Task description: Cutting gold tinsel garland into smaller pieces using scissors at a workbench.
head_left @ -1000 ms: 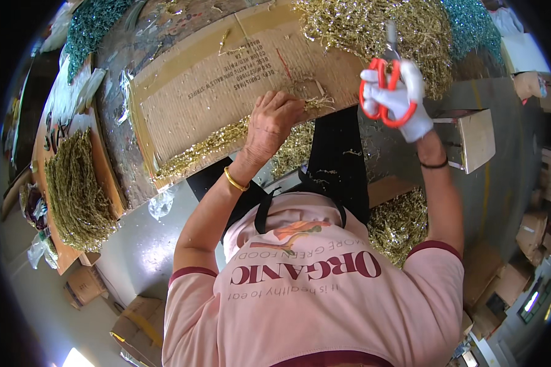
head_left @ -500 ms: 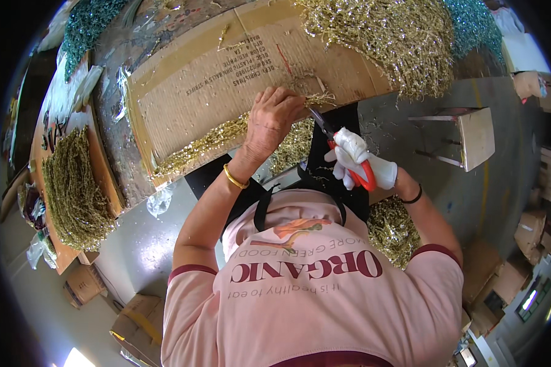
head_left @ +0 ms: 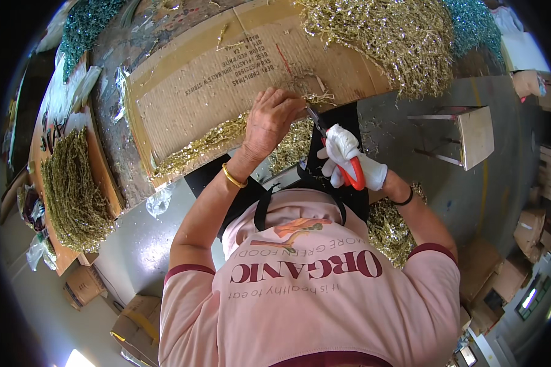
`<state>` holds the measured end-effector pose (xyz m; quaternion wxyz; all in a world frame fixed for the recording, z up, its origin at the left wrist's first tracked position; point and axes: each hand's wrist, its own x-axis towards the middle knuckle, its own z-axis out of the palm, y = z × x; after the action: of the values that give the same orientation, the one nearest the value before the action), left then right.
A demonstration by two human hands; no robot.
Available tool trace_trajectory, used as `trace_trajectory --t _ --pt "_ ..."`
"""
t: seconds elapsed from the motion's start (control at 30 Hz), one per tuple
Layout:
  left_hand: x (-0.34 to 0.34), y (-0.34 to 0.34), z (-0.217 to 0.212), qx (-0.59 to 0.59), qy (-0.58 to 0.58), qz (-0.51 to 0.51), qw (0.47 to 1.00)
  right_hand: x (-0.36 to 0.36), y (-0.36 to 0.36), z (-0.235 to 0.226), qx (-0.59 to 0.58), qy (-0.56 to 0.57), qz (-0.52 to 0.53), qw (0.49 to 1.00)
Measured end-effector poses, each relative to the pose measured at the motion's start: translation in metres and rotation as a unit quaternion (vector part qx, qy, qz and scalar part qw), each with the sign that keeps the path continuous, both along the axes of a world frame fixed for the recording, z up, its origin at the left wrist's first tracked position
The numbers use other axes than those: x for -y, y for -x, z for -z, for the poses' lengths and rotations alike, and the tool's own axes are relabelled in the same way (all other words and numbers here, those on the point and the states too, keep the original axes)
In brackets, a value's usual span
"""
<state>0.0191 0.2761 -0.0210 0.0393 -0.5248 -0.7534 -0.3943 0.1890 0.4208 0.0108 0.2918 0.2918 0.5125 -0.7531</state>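
Observation:
My left hand (head_left: 272, 121), with a gold bangle on the wrist, pinches one end of a bunch of gold glittery sprigs (head_left: 205, 145). The bunch lies along the near edge of a flattened cardboard sheet (head_left: 190, 110), and its short end pokes out past my fingertips. My right hand (head_left: 343, 150), in a white glove, is closed around red-handled cutting pliers (head_left: 356, 176). Their dark jaws reach up to the sprig end beside my left fingertips. Whether the jaws are closed on a stem is too small to tell.
A big heap of gold sprigs (head_left: 379, 43) covers the cardboard's far right, with teal sprigs (head_left: 474, 30) beyond. More gold sprigs (head_left: 76, 192) lie on a wooden board at left. A small stool (head_left: 474, 137) stands at right. Cartons (head_left: 82, 286) sit on the floor.
My right hand and the pliers have shifted slightly left and up, bringing the jaws closer to my left fingertips. My left hand stays nearly in place.

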Motion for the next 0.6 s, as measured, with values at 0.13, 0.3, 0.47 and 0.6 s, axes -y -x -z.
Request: trace_trajectory --t 0.13,0.3,0.47,0.6 --pt "0.000 -0.001 0.001 -0.003 -0.010 0.008 1.000 0.003 0.004 0.003 0.015 -0.010 0.007 1.000" --pt "0.000 0.000 0.003 -0.006 -0.016 0.018 1.000 0.010 -0.003 0.032 -0.020 -0.057 0.004 0.998" --pt "0.000 0.001 0.004 -0.009 -0.018 0.020 1.000 0.004 -0.002 0.043 -0.060 -0.029 0.071 0.995" --pt "0.001 0.001 0.005 -0.002 -0.012 0.017 1.000 0.004 -0.007 0.040 -0.150 -0.210 -0.029 0.966"
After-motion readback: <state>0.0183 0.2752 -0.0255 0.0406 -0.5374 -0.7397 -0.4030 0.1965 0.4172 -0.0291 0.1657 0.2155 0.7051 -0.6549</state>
